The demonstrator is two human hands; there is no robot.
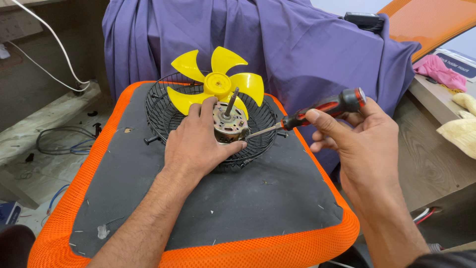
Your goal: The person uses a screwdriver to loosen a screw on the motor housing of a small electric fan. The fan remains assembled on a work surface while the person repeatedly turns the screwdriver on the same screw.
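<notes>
The fan motor (229, 123) sits inside the black wire guard (163, 116), which lies on the dark seat pad (238, 198) with the orange mesh border (277, 245). All positions below are referred to this motor. The motor shaft (232, 101) rises upright from the top of the motor. The left hand (198, 141) lies over the near-left part of the motor, fingers curled partly closed around its housing, with the thumb at the near-right edge and the index finger reaching across the top toward the shaft. The right hand (357, 139) is to the right of the motor, well apart from it, and is closed around the red-and-black handle of the screwdriver (317, 111). The screwdriver blade runs down and to the left from the handle, and its tip meets the right side of the motor, just beside the left thumb. The yellow fan blade (218, 82) stands behind the motor, leaning at the far rim of the wire guard. A purple cloth (297, 44) hangs behind the guard, farther from the motor. A wooden table (436, 164) lies far right of the motor, beyond the right hand. White cables (44, 49) run far left of the motor.
</notes>
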